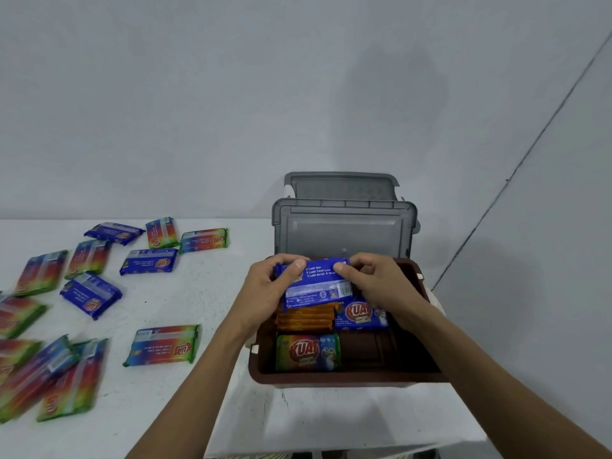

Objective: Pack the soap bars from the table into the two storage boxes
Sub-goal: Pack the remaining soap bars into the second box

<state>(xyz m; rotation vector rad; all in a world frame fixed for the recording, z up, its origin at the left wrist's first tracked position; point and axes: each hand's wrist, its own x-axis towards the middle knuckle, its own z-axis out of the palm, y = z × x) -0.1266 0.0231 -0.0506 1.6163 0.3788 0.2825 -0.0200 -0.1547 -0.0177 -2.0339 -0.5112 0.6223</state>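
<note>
Together, both bare hands hold one blue-wrapped soap bar above the back half of the open brown plastic storage box. The left hand grips its left end, thumb on top and fingers curled underneath; the right hand pinches its right end the same way, thumb pressed on the wrapper. The bar tilts, its printed back facing the camera.

Inside the box, a green-and-rainbow wrapped bar lies flat at the front left, a stack of orange-wrapped bars sits behind it, and another blue bar lies to their right, partly under the right hand. The front right of the box floor shows bare brown.

Two grey plastic lids stand upright behind the box, one behind the other.

Many more blue and rainbow wrapped bars lie scattered across the white table to the left, well apart from the box.
</note>
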